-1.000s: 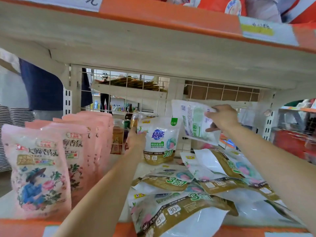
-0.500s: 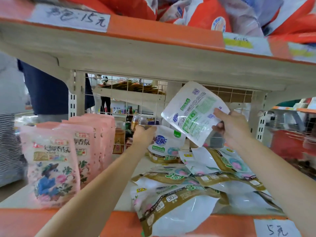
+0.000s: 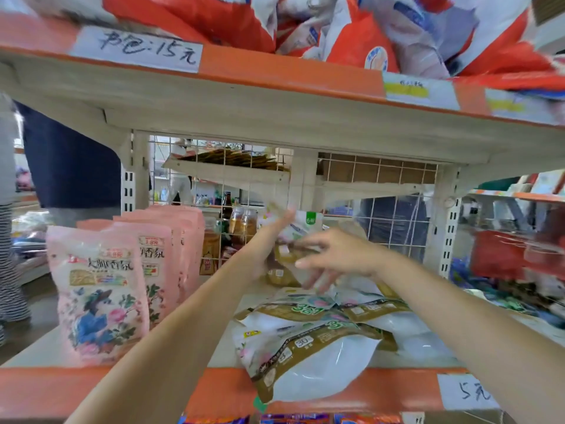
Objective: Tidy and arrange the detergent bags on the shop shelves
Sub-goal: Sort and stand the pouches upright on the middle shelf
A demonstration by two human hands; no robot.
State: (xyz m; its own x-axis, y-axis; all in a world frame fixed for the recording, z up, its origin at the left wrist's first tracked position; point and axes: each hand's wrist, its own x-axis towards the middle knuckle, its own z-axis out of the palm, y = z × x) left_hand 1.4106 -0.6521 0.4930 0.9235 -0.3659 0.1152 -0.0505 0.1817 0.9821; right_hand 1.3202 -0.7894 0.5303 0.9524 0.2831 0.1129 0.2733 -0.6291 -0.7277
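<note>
White-and-gold standing bag at the wire grille: left hand flat against it, right hand spread in front.

Bright daylight, motion blur, edge distortion.

Both hands are smeared by motion: the right hand blurs at its fingertips, and the left hand covers part of the standing white pouch at the far middle, so any grip on it cannot be told. The red bags on the upper shelf are cut off by the top edge, and the things at the far right, perhaps packets, are too blurred to name.
</note>
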